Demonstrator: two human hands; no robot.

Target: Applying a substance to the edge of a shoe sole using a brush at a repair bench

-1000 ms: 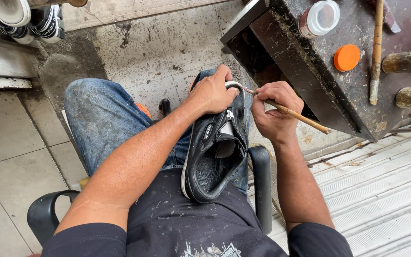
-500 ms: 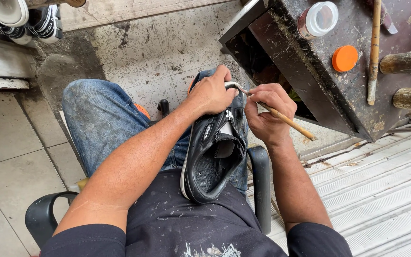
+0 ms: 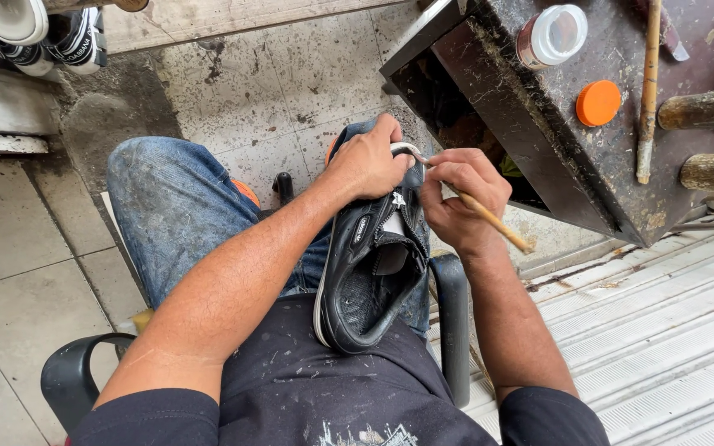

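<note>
Two hands on one shoe

Black shoe (image 3: 371, 272) rests on the lap, toe outward. Left hand (image 3: 367, 161) clamps its toe; right hand (image 3: 456, 198) pinches a stick (image 3: 493, 221), now angled steeper than before, tip worked at the sole edge.

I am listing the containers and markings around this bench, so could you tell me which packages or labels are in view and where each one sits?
Jar: on the dark workbench, upper right; round, clear with brownish contents and a white lid.
Orange lid: flat round disc on the bench, right of the jar.
Side label: small pale marking on the black shoe on the lap, below the left hand.
Sneakers: upper left, black and white, with printed markings.
No signs or screens.
</note>
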